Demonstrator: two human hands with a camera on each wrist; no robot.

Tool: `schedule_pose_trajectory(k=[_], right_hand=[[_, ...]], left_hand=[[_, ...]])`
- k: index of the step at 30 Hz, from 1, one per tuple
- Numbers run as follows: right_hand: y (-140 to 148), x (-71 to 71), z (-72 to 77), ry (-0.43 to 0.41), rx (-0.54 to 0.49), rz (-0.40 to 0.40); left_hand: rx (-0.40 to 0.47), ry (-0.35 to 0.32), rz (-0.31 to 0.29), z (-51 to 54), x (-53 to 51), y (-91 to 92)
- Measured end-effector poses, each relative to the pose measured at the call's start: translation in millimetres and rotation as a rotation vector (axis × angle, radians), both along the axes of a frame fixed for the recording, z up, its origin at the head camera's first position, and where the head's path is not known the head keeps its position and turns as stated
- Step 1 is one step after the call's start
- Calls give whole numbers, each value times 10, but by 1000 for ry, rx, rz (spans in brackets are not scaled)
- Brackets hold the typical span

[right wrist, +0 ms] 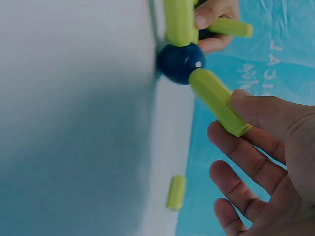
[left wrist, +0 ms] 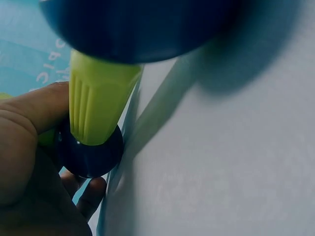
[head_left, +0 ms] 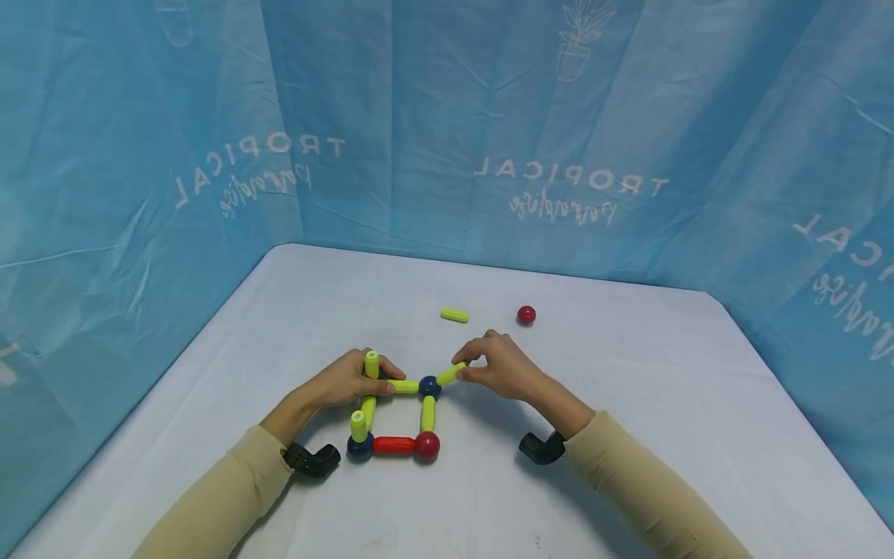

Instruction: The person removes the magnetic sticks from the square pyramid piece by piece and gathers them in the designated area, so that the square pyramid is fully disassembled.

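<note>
Lime rod (right wrist: 212,97) lies pinched in right grip (head_left: 504,368).

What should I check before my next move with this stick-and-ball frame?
1. Right hand pinching the green stick: ok.
2. That stick touching the blue ball: ok.
3. That stick firmly seated: cannot tell.
4. That stick upright: not ok, it slants.
5. Left hand gripping the frame: ok.
6. Loose stick and loose red ball within reach: probably ok, just beyond the hands.
</note>
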State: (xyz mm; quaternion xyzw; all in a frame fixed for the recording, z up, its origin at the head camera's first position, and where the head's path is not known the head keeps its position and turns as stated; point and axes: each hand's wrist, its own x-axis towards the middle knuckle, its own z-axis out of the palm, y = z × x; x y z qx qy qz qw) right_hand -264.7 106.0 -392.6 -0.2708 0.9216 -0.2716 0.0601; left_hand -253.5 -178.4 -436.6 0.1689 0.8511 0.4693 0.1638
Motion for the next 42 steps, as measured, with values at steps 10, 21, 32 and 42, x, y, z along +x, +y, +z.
schedule_pose_trajectory(k=[10,21,32,42], right_hand=[[159,8,-341,-107,-49,-54],[198,10,-453,-132,-102,-47],[203,16,-461,-141,-130,-42],[226,13,-470,-119,-137,-31]], left_hand=[[5,-11,-3,9,10,1],[1,88,34,134,70,-16],[151,356,47,807,440,407],[68,117,-79,628,318,552]])
